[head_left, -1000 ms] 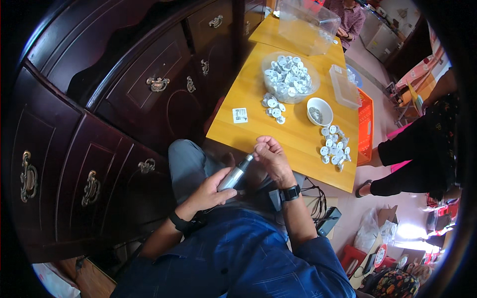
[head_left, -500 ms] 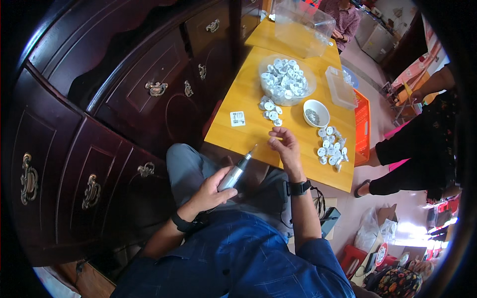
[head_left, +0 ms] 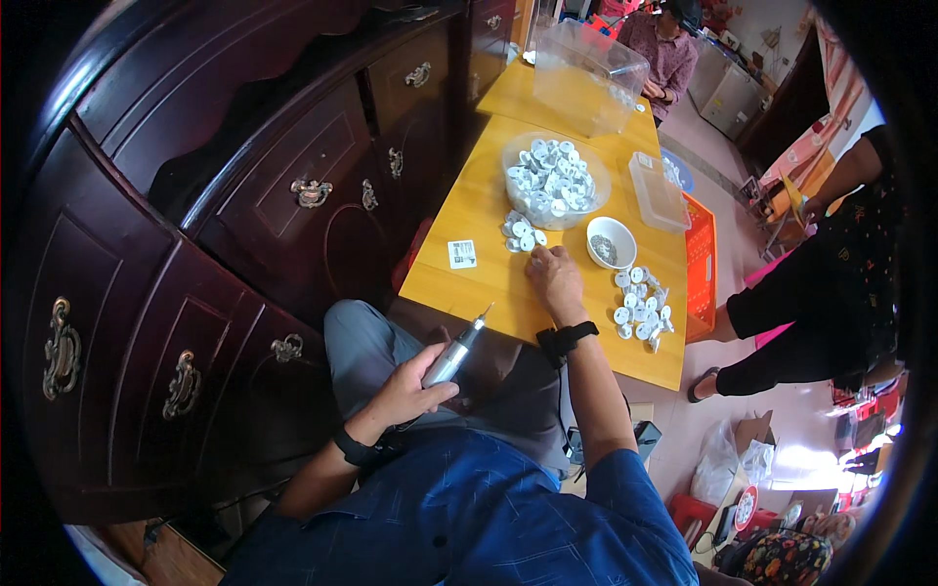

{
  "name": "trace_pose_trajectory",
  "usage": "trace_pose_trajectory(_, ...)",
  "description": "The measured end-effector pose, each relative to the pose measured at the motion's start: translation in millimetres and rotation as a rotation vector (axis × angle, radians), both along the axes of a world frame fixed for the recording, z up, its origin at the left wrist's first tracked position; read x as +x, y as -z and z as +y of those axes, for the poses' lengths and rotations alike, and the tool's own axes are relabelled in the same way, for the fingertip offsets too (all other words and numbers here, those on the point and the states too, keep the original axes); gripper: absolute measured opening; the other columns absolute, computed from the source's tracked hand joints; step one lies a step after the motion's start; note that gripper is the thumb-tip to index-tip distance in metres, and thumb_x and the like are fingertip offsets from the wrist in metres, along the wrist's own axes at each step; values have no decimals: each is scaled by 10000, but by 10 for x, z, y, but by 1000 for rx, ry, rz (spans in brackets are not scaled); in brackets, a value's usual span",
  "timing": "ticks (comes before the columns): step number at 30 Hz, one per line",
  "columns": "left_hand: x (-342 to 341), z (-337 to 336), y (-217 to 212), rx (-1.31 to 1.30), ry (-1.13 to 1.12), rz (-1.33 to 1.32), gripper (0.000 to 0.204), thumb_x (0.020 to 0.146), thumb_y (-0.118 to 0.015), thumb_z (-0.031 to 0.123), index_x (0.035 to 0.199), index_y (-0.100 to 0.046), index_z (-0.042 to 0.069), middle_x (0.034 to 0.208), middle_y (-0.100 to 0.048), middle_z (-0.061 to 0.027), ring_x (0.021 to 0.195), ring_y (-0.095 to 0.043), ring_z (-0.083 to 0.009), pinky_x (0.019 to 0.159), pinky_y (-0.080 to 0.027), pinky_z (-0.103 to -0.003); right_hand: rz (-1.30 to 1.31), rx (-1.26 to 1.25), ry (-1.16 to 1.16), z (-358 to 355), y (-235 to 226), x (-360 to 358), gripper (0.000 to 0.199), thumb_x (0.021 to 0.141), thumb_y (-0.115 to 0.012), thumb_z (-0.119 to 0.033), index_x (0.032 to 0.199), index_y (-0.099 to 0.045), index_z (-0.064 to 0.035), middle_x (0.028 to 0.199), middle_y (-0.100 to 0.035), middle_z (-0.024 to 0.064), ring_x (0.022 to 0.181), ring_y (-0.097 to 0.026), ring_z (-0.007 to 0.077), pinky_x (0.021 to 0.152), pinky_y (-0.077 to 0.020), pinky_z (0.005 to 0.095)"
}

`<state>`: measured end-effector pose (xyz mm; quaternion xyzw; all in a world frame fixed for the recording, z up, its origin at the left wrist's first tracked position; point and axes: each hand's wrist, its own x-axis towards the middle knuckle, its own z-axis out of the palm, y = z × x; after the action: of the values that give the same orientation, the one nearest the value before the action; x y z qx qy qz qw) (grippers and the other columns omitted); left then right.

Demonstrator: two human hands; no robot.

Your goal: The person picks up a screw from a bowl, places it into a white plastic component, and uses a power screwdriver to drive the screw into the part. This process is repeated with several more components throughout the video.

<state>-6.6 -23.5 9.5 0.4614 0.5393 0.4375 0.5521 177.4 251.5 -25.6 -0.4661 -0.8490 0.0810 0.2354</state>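
Observation:
My left hand (head_left: 414, 389) is wrapped round a silver-grey electric screwdriver (head_left: 455, 357), its thin bit pointing up and away above my lap, near the table's front edge. Over the table, my right hand (head_left: 555, 280) reaches with curled fingers to the near edge of a small group of white round plastic parts (head_left: 519, 232). Its fingertips are partly hidden, so what they grip cannot be made out. Behind that group stands a clear round tub (head_left: 601, 186) heaped with similar parts. To its right is a white bowl (head_left: 622, 234) of tiny metal pieces, probably screws.
More white parts (head_left: 641, 305) lie at the table's right. A white printed card (head_left: 461, 254) lies at left. Clear boxes (head_left: 586, 83) stand farther back. An orange crate (head_left: 700, 262) adjoins the table's right side. Dark drawers (head_left: 264, 186) line the left. Two people are nearby.
My right hand has moved forward and down from above the table's near edge to the small group of parts. The left hand keeps the screwdriver in nearly the same place.

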Motion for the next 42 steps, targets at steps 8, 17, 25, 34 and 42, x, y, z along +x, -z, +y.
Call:
trace_pose_trajectory(8, 31, 14, -7, 7, -10, 23, 614, 892, -710, 167, 1426, -436, 38, 895, -585, -31, 631, -563, -75, 565, -500, -221, 227, -48, -44, -11, 78, 133, 180, 893, -639, -167, 1046, -677, -80, 946, -688, 173, 832, -678, 337, 738, -546, 438)
trace_pose_trajectory(17, 49, 36, 87, 11, -28, -33, 572, 908, -707, 149, 1402, -444, 32, 866, -582, -22, 612, -544, -67, 551, -481, -220, 1374, -1304, -150, -247, -68, 323, 253, 1016, -563, -150, 1258, -570, -77, 1081, -684, 43, 908, -668, 124, 745, -528, 245)
trace_pose_trajectory(25, 110, 127, 55, -5, -17, -72, 560, 907, -705, 138, 1393, -446, 34, 848, -582, -19, 602, -537, -61, 539, -471, -220, 1103, -1047, -121, -497, 103, 140, 262, 950, -623, -26, 1208, -592, -61, 1044, -675, 28, 871, -623, 93, 760, -486, 218)
trace_pose_trajectory(34, 49, 163, 64, 14, -62, -8, 609, 897, -723, 173, 1408, -435, 6, 950, -592, -56, 638, -567, -82, 545, -496, -223, 1004, -904, -152, -715, 65, -78, 204, 927, -685, -47, 1130, -696, -28, 991, -683, -17, 871, -606, 70, 774, -492, 210)
trace_pose_trajectory(42, 34, 121, 56, -25, -62, -35, 600, 923, -685, 139, 1446, -409, 41, 974, -556, -18, 658, -528, -60, 559, -478, -210, 863, -892, -156, -767, 41, -77, 240, 952, -681, -101, 1175, -700, -16, 976, -697, -4, 857, -609, 73, 786, -501, 224)
